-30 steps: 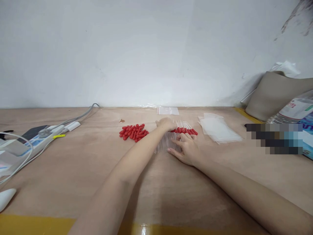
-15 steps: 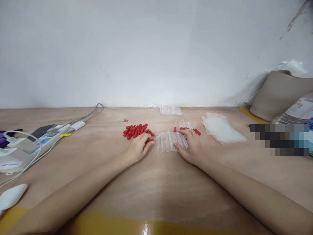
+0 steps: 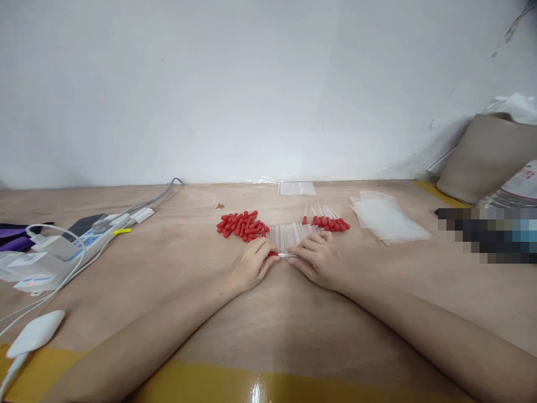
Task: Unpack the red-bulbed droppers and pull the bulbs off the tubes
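Observation:
My left hand (image 3: 254, 263) is closed in a pinch on a red rubber dropper bulb (image 3: 273, 253). My right hand (image 3: 318, 260) grips a thin clear dropper tube (image 3: 284, 255), held sideways with its end at the bulb's mouth; how far it sits inside I cannot tell. Just beyond both hands lies a row of clear tubes (image 3: 288, 234), its right part covered by my right hand. Left of that row is a loose pile of red bulbs (image 3: 239, 225). Behind my right hand, several droppers (image 3: 331, 223) with red bulbs on clear tubes lie side by side.
Clear zip bags (image 3: 388, 218) are stacked at the right, and another bag (image 3: 297, 188) lies by the wall. A power strip (image 3: 90, 238) with cables and a white mouse-like object (image 3: 37, 334) occupy the left. A bottle (image 3: 518, 187) and grey-brown container (image 3: 482, 157) stand at right.
Both hands have come nearer to me and closer together. A bulb and a tube now meet between them. More of the red-bulbed droppers behind my right hand shows. The view has shifted slightly.

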`<state>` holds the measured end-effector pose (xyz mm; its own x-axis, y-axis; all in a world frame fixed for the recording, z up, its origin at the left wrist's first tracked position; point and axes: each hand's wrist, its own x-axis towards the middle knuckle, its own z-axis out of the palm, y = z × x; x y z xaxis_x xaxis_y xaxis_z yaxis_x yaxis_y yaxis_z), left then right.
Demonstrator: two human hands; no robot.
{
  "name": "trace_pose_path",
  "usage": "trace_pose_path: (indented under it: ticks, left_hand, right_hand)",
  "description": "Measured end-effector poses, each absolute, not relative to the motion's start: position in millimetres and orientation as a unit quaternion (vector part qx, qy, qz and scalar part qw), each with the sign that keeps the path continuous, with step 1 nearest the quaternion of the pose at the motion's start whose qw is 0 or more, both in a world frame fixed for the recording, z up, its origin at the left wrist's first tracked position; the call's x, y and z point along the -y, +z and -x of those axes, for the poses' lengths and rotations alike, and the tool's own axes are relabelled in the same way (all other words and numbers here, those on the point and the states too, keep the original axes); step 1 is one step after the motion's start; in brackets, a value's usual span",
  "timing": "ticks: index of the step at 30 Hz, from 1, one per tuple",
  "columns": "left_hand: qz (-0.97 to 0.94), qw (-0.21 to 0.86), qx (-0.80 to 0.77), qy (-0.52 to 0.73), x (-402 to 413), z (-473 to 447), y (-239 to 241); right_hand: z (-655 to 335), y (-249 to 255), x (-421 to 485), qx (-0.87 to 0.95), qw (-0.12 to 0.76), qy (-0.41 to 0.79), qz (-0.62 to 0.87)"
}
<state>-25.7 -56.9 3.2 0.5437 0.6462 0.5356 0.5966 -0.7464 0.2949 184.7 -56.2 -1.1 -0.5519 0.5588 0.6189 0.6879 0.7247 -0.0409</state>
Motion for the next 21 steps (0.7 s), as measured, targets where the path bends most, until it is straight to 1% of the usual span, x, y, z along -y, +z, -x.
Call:
trace_pose_path:
  ticks: [4,8,13,21]
  left_hand:
    - [-0.891,0.036,-0.339,0.301,58,21,2]
    - [-0.906,0.003,-0.333,0.26,59,23,4]
    - [-0.923,0.006,-0.322,0.21,64,24,11]
    - [-0.932,0.043,-0.318,0.17,68,26,15]
  right_hand:
    - [-181,-3,57,0.886,0.304,-0.077,0.341]
    - [-183,-1,58,0.9,0.306,-0.06,0.306]
    - [-185,0,61,0.9,0.329,-0.111,0.263]
    - [-185,-2,66,0.901,0.314,-0.178,0.242]
